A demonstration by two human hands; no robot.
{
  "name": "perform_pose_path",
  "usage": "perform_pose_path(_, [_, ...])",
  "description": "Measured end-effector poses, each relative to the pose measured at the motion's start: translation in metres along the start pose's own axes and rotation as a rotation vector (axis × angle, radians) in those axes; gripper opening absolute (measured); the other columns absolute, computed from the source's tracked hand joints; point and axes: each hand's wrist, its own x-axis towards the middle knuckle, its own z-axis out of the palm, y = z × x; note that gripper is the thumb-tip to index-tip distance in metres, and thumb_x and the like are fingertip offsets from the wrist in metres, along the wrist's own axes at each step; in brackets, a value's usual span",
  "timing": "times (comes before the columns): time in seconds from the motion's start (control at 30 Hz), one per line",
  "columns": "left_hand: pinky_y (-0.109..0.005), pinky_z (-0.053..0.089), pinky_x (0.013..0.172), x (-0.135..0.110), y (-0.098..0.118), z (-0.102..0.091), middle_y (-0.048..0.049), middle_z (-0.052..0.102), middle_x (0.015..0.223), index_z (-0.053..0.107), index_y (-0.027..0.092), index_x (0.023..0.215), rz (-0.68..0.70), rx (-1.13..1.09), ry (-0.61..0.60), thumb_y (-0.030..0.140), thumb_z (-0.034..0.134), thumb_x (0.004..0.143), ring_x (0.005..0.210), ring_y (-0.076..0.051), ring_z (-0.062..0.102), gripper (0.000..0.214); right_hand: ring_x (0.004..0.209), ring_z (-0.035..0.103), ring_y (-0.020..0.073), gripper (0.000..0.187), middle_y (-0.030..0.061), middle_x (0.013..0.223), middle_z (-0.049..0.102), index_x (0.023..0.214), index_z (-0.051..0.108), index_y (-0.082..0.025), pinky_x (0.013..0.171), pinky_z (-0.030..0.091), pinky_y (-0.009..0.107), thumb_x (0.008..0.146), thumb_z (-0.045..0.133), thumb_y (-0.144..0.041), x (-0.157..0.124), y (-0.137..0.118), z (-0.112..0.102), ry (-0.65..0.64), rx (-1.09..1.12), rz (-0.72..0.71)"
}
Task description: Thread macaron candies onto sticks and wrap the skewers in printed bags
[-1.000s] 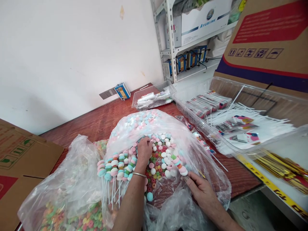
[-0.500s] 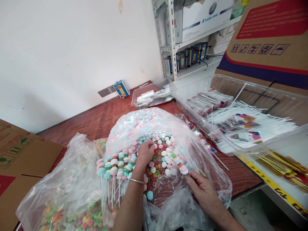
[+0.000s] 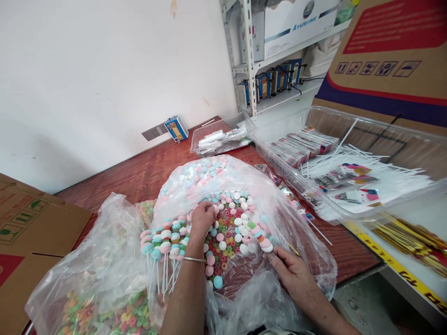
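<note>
A clear plastic bag (image 3: 307, 251) lies open on the wooden table, full of pink, blue and white round candies (image 3: 202, 174) and small coloured rings (image 3: 223, 244). My left hand (image 3: 201, 218), a thin bangle on its wrist, reaches into the pile with fingers curled down on loose candy pieces. Just left of it lies a row of finished candy skewers (image 3: 164, 239) on white sticks. My right hand (image 3: 291, 272) rests on the bag's near right side and pinches the stick end of a candy skewer (image 3: 260, 237) threaded with pink, blue and white pieces.
A second bag of coloured ring candies (image 3: 104, 311) sits at the lower left. A clear tray (image 3: 314, 197) of white sticks and printed wrappers stands at the right, with gold ties (image 3: 412, 237) beside it. Also in view are a smaller clear box (image 3: 223, 137), cardboard boxes (image 3: 28, 223) and shelving (image 3: 249, 56).
My left hand has drawn back a little toward me and to the left, with its fingers curled tighter in the candy. My right hand and its skewer stay put.
</note>
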Motion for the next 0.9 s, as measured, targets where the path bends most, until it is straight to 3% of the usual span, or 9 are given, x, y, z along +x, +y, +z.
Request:
perform_pose_path(0.2, [-0.027, 0.055, 0.064, -0.001, 0.004, 0.001, -0.0057, 0.071, 0.08, 0.063, 0.016, 0.097, -0.029, -0.074, -0.031, 0.026, 0.05, 0.086, 0.072, -0.016, 0.068, 0.019, 0.069, 0.048, 0.017, 0.033, -0.0012, 0.07, 0.052, 0.073, 0.054, -0.02, 0.064, 0.039, 0.026, 0.092, 0.044, -0.046, 0.001, 0.0, 0.0, 0.004, -0.003, -0.002])
perform_pose_path(0.37, [-0.027, 0.053, 0.063, -0.004, 0.008, -0.002, -0.0057, 0.071, 0.085, 0.063, 0.017, 0.099, 0.031, -0.007, -0.03, 0.026, 0.051, 0.085, 0.077, -0.018, 0.068, 0.021, 0.067, 0.046, 0.0163, 0.033, -0.0021, 0.068, 0.049, 0.073, 0.054, -0.02, 0.062, 0.038, 0.025, 0.092, 0.045, -0.045, 0.002, -0.002, 0.001, 0.01, -0.006, -0.004])
perform_pose_path(0.6, [-0.027, 0.047, 0.064, -0.02, 0.025, 0.011, -0.0012, 0.069, 0.07, 0.068, 0.02, 0.093, 0.168, 0.166, -0.148, 0.025, 0.054, 0.083, 0.069, -0.018, 0.064, 0.017, 0.069, 0.051, 0.0176, 0.033, -0.0005, 0.071, 0.056, 0.072, 0.055, -0.02, 0.064, 0.04, 0.026, 0.091, 0.044, -0.045, 0.002, -0.005, -0.001, -0.002, -0.009, -0.014])
perform_pose_path(0.73, [-0.031, 0.046, 0.074, -0.019, 0.023, 0.015, -0.0057, 0.072, 0.084, 0.068, 0.02, 0.092, 0.178, 0.283, -0.083, 0.019, 0.053, 0.083, 0.084, -0.022, 0.065, 0.018, 0.07, 0.053, 0.0185, 0.034, 0.0007, 0.073, 0.06, 0.072, 0.055, -0.02, 0.065, 0.041, 0.027, 0.091, 0.045, -0.046, 0.002, -0.008, -0.002, -0.005, 0.005, -0.001])
perform_pose_path(0.9, [-0.035, 0.044, 0.08, -0.013, 0.017, 0.002, -0.0091, 0.073, 0.094, 0.067, 0.02, 0.097, 0.147, 0.367, 0.056, 0.022, 0.051, 0.086, 0.092, -0.026, 0.064, 0.019, 0.073, 0.056, 0.0197, 0.032, 0.0005, 0.073, 0.06, 0.074, 0.058, -0.02, 0.067, 0.042, 0.027, 0.09, 0.046, -0.045, 0.0, -0.008, -0.003, 0.002, 0.012, -0.007])
